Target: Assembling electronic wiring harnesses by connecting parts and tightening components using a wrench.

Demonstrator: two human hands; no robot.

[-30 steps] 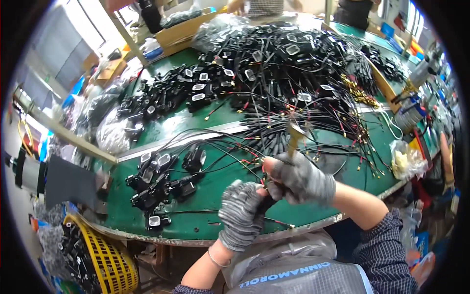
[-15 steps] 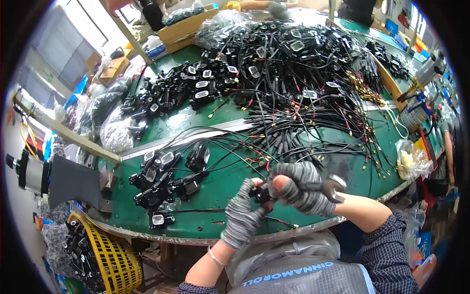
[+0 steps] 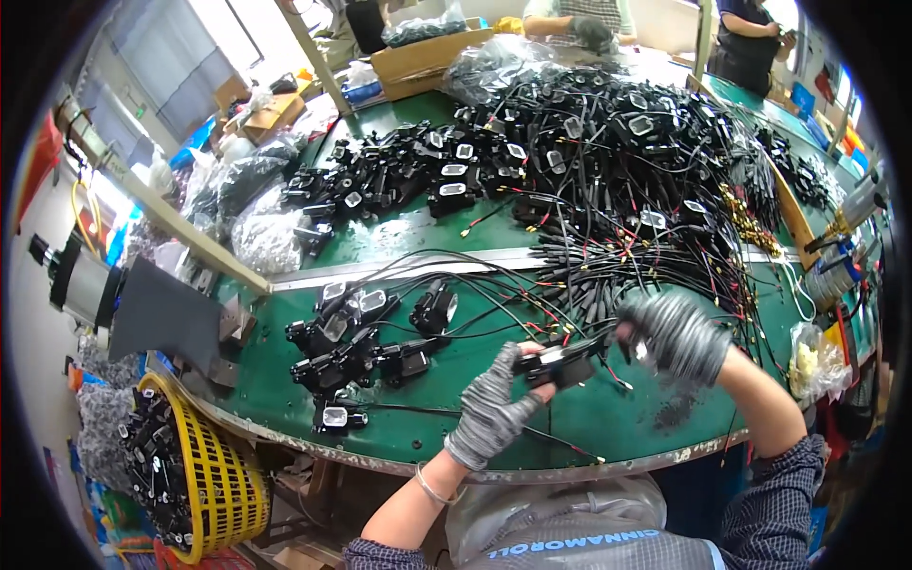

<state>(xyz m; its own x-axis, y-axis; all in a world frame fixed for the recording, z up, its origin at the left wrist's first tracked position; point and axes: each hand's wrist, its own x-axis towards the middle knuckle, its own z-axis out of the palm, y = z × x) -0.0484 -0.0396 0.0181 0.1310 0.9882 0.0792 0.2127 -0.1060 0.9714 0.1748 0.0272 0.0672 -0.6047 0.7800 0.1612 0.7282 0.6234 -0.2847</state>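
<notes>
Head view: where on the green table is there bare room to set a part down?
Bare green table shows along the near rim, below the left hand and right hand. A smaller patch lies behind the metal strip. The small black-part cluster crowds the left; the wire heap fills the far side.

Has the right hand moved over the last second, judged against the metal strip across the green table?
Yes. The right hand has swung out to the person's right and sits farther below the metal strip, apart from the left hand, which holds the black part.
</notes>
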